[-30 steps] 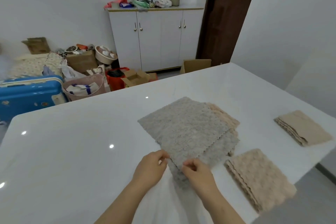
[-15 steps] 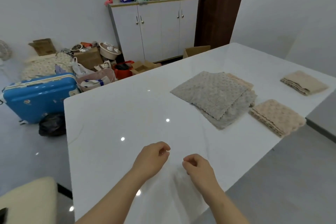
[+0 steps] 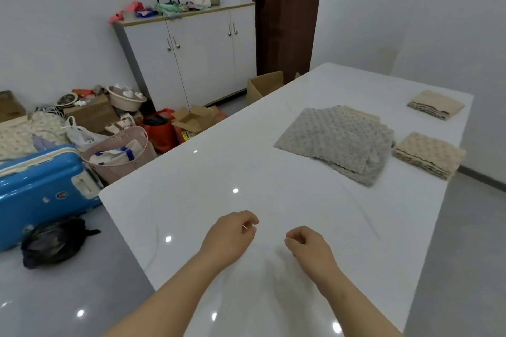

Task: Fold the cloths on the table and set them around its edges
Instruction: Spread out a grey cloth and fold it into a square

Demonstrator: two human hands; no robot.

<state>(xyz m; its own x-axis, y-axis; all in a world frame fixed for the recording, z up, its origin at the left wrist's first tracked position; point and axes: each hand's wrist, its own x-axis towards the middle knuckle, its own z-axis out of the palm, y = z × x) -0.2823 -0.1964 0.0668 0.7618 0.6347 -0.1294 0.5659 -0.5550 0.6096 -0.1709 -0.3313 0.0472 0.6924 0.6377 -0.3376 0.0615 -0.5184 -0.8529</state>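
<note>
My left hand [image 3: 230, 238], right hand [image 3: 310, 247] over table [image 3: 191, 200]: fingers curled, gripping nothing. Grey cloths [image 3: 328, 137] well apart.

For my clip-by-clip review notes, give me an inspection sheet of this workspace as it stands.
Surface: glossy white table, with light reflections.
Job's things: grey cloths stacked flat and unfolded, with a beige cloth beneath. Near folded beige cloth and far folded beige cloth lie by the right edge.
Clutter: blue suitcase, pink basket, cardboard boxes and black bag, all on the floor.
Grippers: left hand and right hand over the table, fingers curled, holding nothing.
Cables: nothing seen.
Surroundings: white cabinet, brown door.
</note>
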